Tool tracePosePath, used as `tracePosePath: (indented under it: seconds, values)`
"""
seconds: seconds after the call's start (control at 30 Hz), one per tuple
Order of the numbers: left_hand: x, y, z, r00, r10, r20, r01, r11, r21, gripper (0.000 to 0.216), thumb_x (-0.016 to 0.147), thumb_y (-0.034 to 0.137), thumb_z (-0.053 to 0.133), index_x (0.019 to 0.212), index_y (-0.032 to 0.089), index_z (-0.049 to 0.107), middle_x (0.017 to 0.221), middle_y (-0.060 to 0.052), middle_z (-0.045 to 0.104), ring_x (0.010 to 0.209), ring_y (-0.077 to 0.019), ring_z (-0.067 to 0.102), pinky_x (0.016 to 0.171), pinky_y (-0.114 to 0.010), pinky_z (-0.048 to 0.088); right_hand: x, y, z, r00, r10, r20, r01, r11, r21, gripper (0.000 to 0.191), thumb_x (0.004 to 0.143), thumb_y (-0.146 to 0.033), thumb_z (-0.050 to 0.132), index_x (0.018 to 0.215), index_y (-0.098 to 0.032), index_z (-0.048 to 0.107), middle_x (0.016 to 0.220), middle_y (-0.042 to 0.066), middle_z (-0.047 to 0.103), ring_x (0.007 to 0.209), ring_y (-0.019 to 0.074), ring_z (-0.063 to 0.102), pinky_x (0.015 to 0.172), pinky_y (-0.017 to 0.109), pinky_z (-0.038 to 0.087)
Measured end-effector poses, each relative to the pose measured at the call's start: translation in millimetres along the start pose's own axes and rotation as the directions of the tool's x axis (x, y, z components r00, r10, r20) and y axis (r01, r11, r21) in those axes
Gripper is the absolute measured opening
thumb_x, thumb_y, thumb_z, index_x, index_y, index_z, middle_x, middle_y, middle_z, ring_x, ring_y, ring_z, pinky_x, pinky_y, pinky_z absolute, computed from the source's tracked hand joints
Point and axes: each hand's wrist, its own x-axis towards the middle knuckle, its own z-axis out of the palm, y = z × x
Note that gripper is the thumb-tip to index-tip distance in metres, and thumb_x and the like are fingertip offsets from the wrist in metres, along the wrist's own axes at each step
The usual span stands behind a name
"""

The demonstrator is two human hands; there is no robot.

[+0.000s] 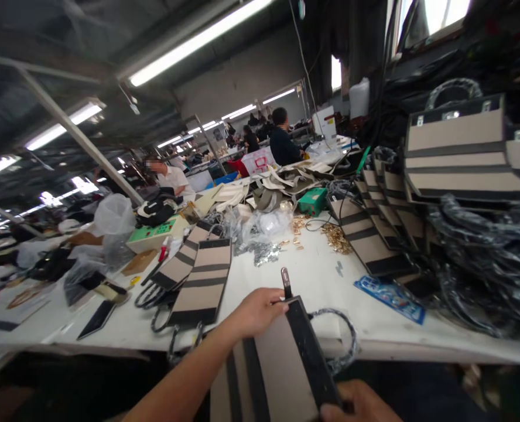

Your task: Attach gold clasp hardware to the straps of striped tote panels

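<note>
I hold a beige bag panel with black stripes [273,369] at the near edge of the white table [312,281]. My left hand [257,310] grips its top black edge, fingers curled beside a small black strap tab with a metal end [286,282]. My right hand [356,404] pinches the lower right corner of the panel at the bottom of the view. A wrapped round handle [345,337] hangs off the panel's right side.
Similar striped panels [201,275] lie left on the table, more stand stacked at right [457,149]. Gold metal fittings [337,237], clear plastic bags [264,225], a green box [312,200] and a blue packet [389,298] lie about. Other people sit at work farther back.
</note>
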Motion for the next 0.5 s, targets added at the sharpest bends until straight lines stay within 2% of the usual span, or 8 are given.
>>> tracePosePath:
  seconds: [0.07,0.13,0.23,0.37,0.5]
  values:
    - [32,-26,20,1.0,0.001,0.025,0.001,0.996,-0.09,0.028,0.087,0.042,0.062,0.088,0.016,0.073,0.082,0.0,0.071,0.081,-0.02,0.061,0.075,-0.026,0.046,-9,6,-5,0.997,0.032,-0.074,-0.029,0.999,0.032,0.063,0.087,-0.076,0.056,0.079,-0.016,0.073,0.071,0.003,0.065,0.065,0.0173,0.056,0.062,0.027,0.045]
    - [59,-48,41,0.998,-0.014,0.055,0.022,0.987,-0.156,0.028,0.085,0.041,0.065,0.088,0.015,0.075,0.08,-0.001,0.071,0.079,-0.0198,0.061,0.075,-0.027,0.046,-17,14,-12,0.981,0.133,-0.142,-0.128,0.991,0.048,0.065,0.086,-0.077,0.058,0.082,-0.014,0.072,0.067,0.002,0.059,0.059,0.014,0.05,0.055,0.025,0.039]
    - [87,-70,63,0.996,-0.035,0.087,0.055,0.971,-0.234,0.031,0.083,0.039,0.067,0.097,0.014,0.077,0.083,-0.002,0.073,0.08,-0.0201,0.064,0.077,-0.028,0.048,-22,23,-19,0.944,0.275,-0.181,-0.261,0.96,0.097,0.068,0.082,-0.082,0.058,0.081,-0.014,0.068,0.06,-0.001,0.052,0.049,0.0105,0.041,0.047,0.023,0.032]
    - [103,-86,78,0.997,-0.06,0.055,0.074,0.956,-0.285,0.036,0.082,0.036,0.071,0.107,0.012,0.077,0.088,-0.006,0.077,0.08,-0.0201,0.068,0.079,-0.03,0.05,-21,19,-19,0.934,0.296,-0.202,-0.272,0.952,0.137,0.067,0.082,-0.082,0.059,0.078,-0.016,0.063,0.059,-0.001,0.054,0.048,0.0101,0.042,0.047,0.023,0.032]
    - [98,-92,87,0.997,-0.067,-0.028,0.057,0.963,-0.263,0.031,0.083,0.026,0.07,0.11,0.013,0.078,0.091,-0.007,0.079,0.082,-0.0192,0.07,0.081,-0.03,0.052,-24,-1,-13,0.949,0.268,-0.165,-0.252,0.961,0.113,0.065,0.085,-0.08,0.057,0.073,-0.016,0.059,0.057,-0.003,0.049,0.049,0.0098,0.04,0.048,0.024,0.029]
